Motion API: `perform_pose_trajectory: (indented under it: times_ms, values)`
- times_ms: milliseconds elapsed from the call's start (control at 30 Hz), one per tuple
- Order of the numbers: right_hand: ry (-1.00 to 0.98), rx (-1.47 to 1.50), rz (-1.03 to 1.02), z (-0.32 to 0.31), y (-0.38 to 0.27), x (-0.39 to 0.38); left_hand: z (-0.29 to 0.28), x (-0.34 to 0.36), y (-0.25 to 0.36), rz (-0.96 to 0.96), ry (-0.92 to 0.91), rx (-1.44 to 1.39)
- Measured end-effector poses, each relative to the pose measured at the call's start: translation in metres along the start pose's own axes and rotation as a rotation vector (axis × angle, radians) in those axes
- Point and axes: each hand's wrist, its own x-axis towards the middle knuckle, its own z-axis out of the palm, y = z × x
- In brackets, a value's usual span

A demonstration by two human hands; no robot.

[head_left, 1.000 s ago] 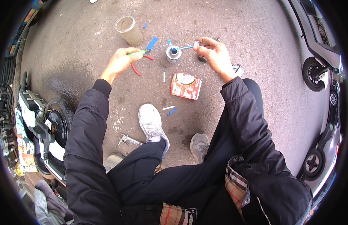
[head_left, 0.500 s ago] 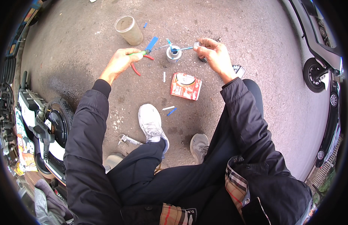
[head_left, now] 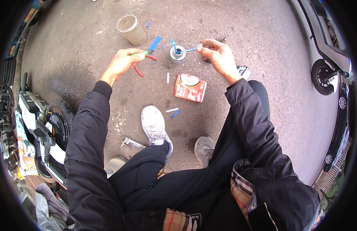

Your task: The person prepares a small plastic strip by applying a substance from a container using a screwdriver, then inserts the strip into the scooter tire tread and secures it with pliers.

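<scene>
While one scooter [head_left: 51,127] stands at the far left, the person's left hand [head_left: 122,64] reaches in with thumb and fingers pinched together around one green-handled tool [head_left: 148,52]. The handle sits in the fingers, and its thin shaft points right, away from the fingertips. One translucent tub [head_left: 133,32] stands beyond this hand, and below the hand, nearer the person, lies one metal tool [head_left: 132,142].

Two red handles [head_left: 138,70] show on the ground, just right of and under the left hand. One blue rectangle [head_left: 155,44] is just past the left fingertips; whether it touches the shaft I cannot tell. Two shoes [head_left: 153,122] rest below.

One blue-coated strip [head_left: 173,44] is at the far tip of the shaft, between the two hands and clear of all fingers. Directly beneath it stands one open can [head_left: 177,57], upright. Two white strips [head_left: 168,77] lie apart on the ground, one of them beside a thin blue piece [head_left: 176,114]. One red-and-white box [head_left: 190,87] lies nearer the person than the can.

The right hand [head_left: 218,56] pinches the capped end of one blue-coated rod [head_left: 188,50] between thumb and fingertips; the rod runs left from them to the can's mouth. Farther right are two cars [head_left: 332,36], one silvery and one dark.
</scene>
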Motion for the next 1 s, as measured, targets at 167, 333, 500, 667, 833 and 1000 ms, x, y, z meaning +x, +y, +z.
perform_pose_trajectory:
  times_ms: [167,333,500,667,833,1000]
  values:
    - [0.013,0.161,-0.069,-0.002,-0.001,0.001,0.0,0.0,-0.003,0.013,0.027,0.005]
    - [0.011,-0.005,-0.019,-0.001,0.001,0.001,-0.002,0.002,-0.003,-0.004,-0.007,-0.012]
    - [0.005,0.009,-0.008,-0.003,-0.003,-0.001,-0.002,-0.001,-0.002,0.0,0.016,-0.049]
    - [0.053,0.068,-0.058,-0.007,-0.012,-0.004,-0.005,-0.001,-0.002,-0.016,0.037,-0.022]
    - [0.173,0.271,-0.129,-0.02,-0.023,-0.004,-0.006,-0.001,-0.001,0.017,0.065,-0.111]
    - [0.205,0.393,-0.123,-0.028,-0.027,-0.007,0.0,-0.003,0.001,0.09,0.069,-0.13]
